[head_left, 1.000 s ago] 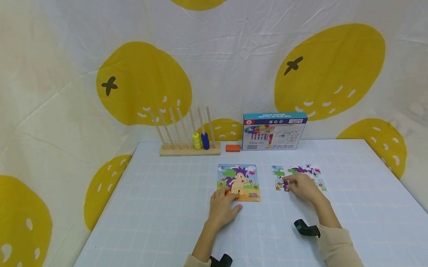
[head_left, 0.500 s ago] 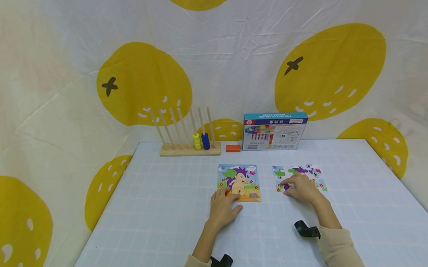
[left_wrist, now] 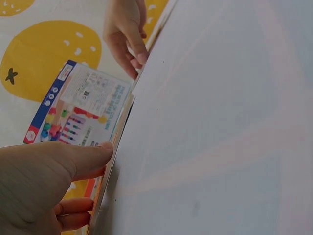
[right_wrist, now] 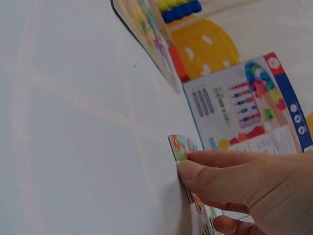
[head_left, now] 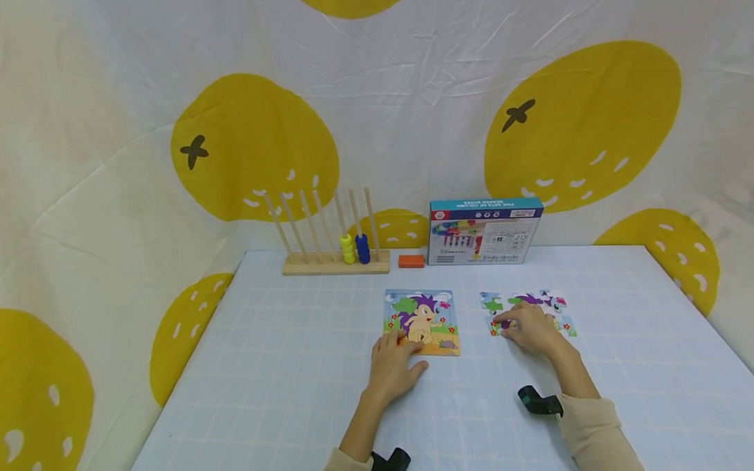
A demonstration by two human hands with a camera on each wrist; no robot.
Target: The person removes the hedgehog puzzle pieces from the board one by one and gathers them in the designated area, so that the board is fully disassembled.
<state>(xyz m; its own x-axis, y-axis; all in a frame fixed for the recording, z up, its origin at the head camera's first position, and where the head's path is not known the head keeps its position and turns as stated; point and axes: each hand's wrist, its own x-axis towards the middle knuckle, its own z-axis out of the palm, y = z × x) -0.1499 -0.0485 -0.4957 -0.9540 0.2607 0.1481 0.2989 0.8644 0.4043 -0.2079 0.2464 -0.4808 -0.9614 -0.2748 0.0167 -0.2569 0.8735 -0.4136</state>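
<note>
A square hedgehog puzzle board (head_left: 447, 323) lies flat in the middle of the table. My left hand (head_left: 391, 370) rests on its lower left part, fingers relaxed; in the left wrist view the thumb (left_wrist: 93, 156) lies at the board's edge. To the right lies a loose group of hedgehog puzzle pieces (head_left: 491, 301). My right hand (head_left: 533, 330) is over the lower row, pinching a puzzle piece between thumb and index finger. In the right wrist view the fingertips (right_wrist: 190, 169) are right beside a flowered corner piece (right_wrist: 178, 146); the hand hides some pieces.
At the back stand a wooden peg rack (head_left: 334, 268) with yellow and blue beads, an orange block (head_left: 411, 261) and an upright toy box (head_left: 484, 235). A fabric backdrop with yellow fruit shapes hangs behind the table (head_left: 264, 406).
My right thumb and index finger have spread slightly apart around a lower-row piece, which sits closer to the corner piece. My left hand has stayed on the board.
</note>
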